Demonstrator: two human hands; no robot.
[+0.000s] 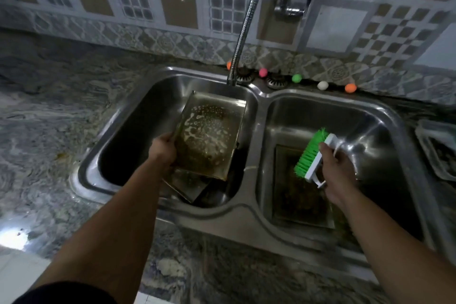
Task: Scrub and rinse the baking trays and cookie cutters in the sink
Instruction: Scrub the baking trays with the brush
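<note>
My left hand (162, 149) grips the left edge of a soapy rectangular baking tray (209, 136), tilted up inside the left basin of the steel double sink (256, 111). Foam streaks cover the tray's inner face. Under it lies another dark tray (190, 187). My right hand (339, 175) holds a scrub brush (312, 155) with green bristles and a white handle above the right basin, bristles facing left. A dirty tray (301, 202) lies flat on the floor of the right basin.
A flexible metal faucet hose (246, 22) hangs over the left basin's back edge; no water stream shows. Small coloured balls (297, 78) sit along the sink's back rim. Another tray (439, 150) rests on the marbled counter (49, 118) at the right edge.
</note>
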